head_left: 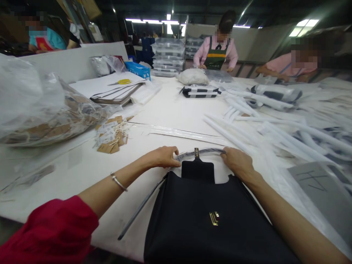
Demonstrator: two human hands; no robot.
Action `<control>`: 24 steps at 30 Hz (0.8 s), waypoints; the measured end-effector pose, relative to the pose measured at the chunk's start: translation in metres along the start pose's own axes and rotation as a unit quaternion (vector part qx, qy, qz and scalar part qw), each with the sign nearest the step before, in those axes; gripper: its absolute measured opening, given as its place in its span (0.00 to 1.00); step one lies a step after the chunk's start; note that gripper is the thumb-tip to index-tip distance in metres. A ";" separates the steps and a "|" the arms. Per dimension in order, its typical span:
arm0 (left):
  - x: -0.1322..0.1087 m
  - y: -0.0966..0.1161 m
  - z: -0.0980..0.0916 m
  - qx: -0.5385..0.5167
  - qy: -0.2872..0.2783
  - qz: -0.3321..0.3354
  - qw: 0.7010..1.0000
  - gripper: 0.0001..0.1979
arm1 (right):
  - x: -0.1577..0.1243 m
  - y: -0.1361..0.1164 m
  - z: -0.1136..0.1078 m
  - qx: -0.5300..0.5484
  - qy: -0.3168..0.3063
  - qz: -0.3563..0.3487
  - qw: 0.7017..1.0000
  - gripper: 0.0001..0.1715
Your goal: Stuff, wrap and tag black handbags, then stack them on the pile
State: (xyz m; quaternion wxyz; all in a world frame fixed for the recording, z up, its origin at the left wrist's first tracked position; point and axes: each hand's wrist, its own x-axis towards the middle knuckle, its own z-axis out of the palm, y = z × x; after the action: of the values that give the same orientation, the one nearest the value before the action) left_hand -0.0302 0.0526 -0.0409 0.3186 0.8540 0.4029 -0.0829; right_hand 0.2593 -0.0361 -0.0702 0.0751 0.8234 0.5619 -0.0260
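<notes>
A black handbag [198, 216] with a gold clasp lies on the white table close to me. Its flap [197, 171], with a small metal piece at the tip, points away from me. Beyond the flap arches the wrapped handle [210, 150]. My left hand [165, 157] has thumb and fingers around the handle's left part, and my right hand [237, 160] pinches its right end. A thin dark strap [141, 209] runs out from the bag's left side onto the table.
Cardboard tags [111, 135] and a plastic bag of tags [52, 113] are at the left. Yellow scissors [124, 81] rest on stacked sheets [96, 86]. White wrapped tubes [277, 135] cover the right side. A wrapped bag [200, 91] lies farther back. People work behind the table.
</notes>
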 end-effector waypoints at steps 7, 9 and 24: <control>0.031 0.027 0.008 0.116 0.065 -0.037 0.990 0.25 | 0.019 0.017 -0.001 0.053 0.012 0.013 0.998 0.18; 0.027 0.029 0.000 0.125 0.085 -0.042 0.988 0.28 | 0.020 0.028 -0.005 0.081 0.000 -0.003 0.997 0.19; -0.111 0.075 0.085 0.207 0.097 0.239 0.944 0.31 | -0.270 0.154 0.002 0.571 -0.031 0.085 0.816 0.23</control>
State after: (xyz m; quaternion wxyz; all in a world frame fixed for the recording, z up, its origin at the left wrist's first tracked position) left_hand -0.0382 -0.1053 -0.0278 0.1047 0.9763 0.1893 -0.0028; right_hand 0.3038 -0.3400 -0.0234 -0.3896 0.7619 0.3709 -0.3609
